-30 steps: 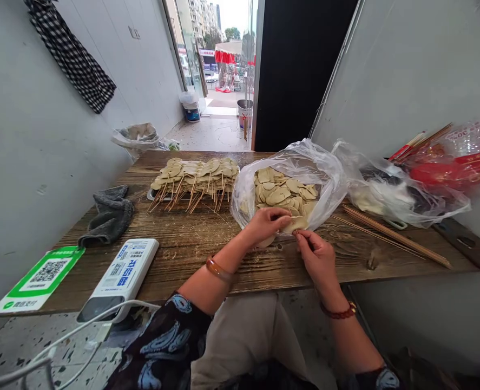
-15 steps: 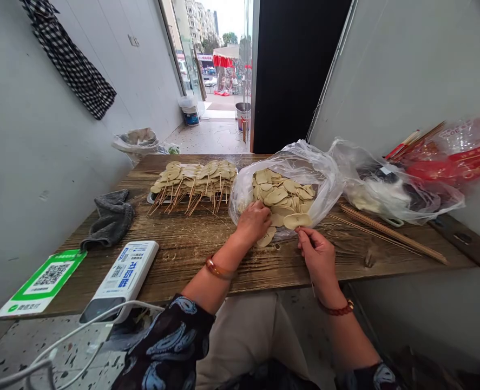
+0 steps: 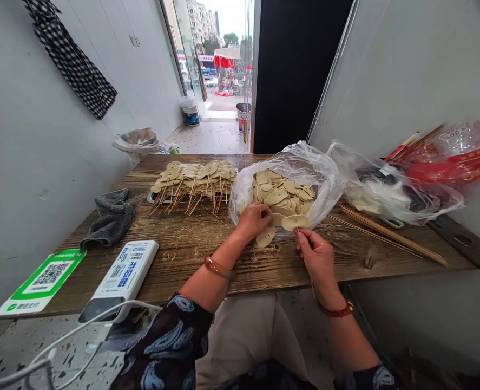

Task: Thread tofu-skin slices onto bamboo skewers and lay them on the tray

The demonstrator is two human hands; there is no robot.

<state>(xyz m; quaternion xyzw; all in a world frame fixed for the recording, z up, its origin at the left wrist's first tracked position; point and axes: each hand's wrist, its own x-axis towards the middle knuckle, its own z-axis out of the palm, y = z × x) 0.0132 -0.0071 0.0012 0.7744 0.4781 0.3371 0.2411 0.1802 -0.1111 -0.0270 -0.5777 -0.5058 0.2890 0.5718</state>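
Observation:
My right hand pinches a thin wooden skewer, which runs down below the palm. On its upper end sits a pale beige oval slice, close above my fingertips. My left hand is closed at the front rim of a clear plastic bag, its fingertips pinching the edge of another beige slice. Loose slices of the same sort are heaped in the bag. One more slice lies at the bag's front edge, below my left fingers.
Skewered slices are piled on a tray at left, sticks toward me. Bare skewers lie at right, near a second plastic bag. A grey cloth, a white device and a QR-code card occupy the wooden table's left side.
My left hand has drawn slightly back with a slice's edge at its fingertips. The skewered slice in my right hand has shifted a little left and down.

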